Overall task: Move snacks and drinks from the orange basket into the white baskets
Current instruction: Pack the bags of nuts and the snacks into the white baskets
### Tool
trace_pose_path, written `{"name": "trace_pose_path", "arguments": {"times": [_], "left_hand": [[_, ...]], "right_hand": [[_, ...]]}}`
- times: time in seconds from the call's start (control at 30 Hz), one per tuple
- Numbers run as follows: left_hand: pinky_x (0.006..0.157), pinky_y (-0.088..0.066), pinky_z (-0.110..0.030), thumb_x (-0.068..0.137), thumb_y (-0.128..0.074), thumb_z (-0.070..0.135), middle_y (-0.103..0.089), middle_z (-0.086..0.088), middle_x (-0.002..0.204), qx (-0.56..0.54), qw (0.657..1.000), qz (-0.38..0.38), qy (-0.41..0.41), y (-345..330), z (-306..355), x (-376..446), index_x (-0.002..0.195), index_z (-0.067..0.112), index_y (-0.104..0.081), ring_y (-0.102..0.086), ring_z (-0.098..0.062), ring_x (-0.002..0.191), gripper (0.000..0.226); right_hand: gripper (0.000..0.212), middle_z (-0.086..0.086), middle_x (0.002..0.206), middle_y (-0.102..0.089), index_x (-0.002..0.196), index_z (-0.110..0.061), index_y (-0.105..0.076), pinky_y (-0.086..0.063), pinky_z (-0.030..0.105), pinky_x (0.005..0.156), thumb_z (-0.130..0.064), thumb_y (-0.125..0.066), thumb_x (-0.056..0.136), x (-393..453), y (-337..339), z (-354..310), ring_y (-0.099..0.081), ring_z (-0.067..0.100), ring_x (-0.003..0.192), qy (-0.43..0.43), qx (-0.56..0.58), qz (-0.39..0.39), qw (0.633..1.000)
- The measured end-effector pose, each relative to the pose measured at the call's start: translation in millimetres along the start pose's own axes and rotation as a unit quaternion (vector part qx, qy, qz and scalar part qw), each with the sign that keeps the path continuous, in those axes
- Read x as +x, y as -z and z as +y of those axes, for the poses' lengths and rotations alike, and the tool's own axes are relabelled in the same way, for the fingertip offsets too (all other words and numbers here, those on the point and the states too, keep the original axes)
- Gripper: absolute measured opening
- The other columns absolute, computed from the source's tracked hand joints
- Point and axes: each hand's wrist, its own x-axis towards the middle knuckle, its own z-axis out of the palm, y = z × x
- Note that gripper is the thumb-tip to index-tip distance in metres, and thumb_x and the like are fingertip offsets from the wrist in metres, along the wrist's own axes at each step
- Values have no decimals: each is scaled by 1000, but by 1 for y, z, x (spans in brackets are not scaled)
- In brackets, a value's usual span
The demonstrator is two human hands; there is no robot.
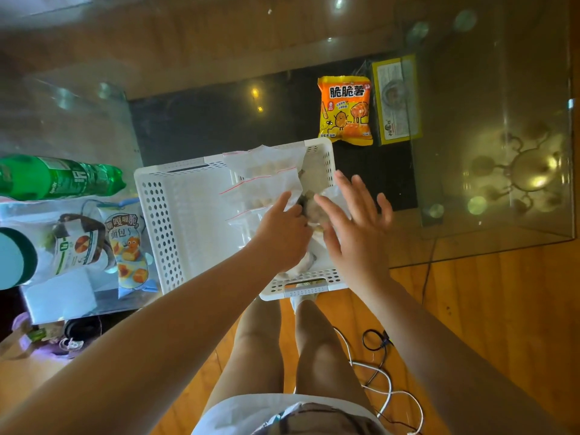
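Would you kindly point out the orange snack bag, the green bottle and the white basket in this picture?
orange snack bag (345, 109), head view, middle of its printed front.
green bottle (59, 177), head view, on its label, lying on its side.
white basket (157, 215), head view, on its perforated left wall.

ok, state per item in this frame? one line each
white basket: on glass table, left half bare
clear zip bags: inside basket, stacked right
left hand: forefinger out on a bag
right hand: open, fingers spread over the basket
orange chip bag: flat, outside basket
green bottle: lying sideways
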Motion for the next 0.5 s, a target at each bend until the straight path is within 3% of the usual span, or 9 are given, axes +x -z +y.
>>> {"name": "trace_pose_path", "arguments": {"times": [0.1, 0.17, 0.33, 0.5], "left_hand": [[116, -5, -46, 94, -43, 41, -55, 4, 134, -3, 1000, 1, 0, -1, -1, -1, 122, 22, -57, -33, -19, 137, 37], [117, -6, -46, 94, -42, 41, -55, 3, 134, -8, 1000, 6, 2, -2, -1, 0, 122, 22, -58, -34, -19, 137, 37], [117, -5, -45, 94, -44, 40, -56, 3, 133, -20, 1000, 11, 8, -2, -1, 2, 122, 24, -58, -37, -19, 135, 35], [117, -6, -44, 94, -46, 39, -58, 2, 131, -36, 999, 21, 24, -1, 0, 4, 123, 23, -57, -41, -19, 132, 35]], "right_hand": [[58, 0, 156, -8, 145, -33, -22, -7, 54, 113, -49, -39, 91, 4, -11, 19, -6, 27, 144, -46, -66, -147, 986], [62, -1, 157, 1, 146, -33, -10, -3, 52, 114, -54, -29, 91, 6, -16, 35, 1, 25, 145, -87, -45, -182, 978], [51, 6, 156, -19, 142, -19, -33, -20, 47, 113, -37, -41, 95, 47, -12, 51, -19, 23, 143, -130, 108, -104, 980], [66, 7, 148, -36, 143, -15, -27, -32, 41, 108, -31, -58, 88, 127, -15, 60, -35, 24, 135, -267, 174, -47, 947]]}}
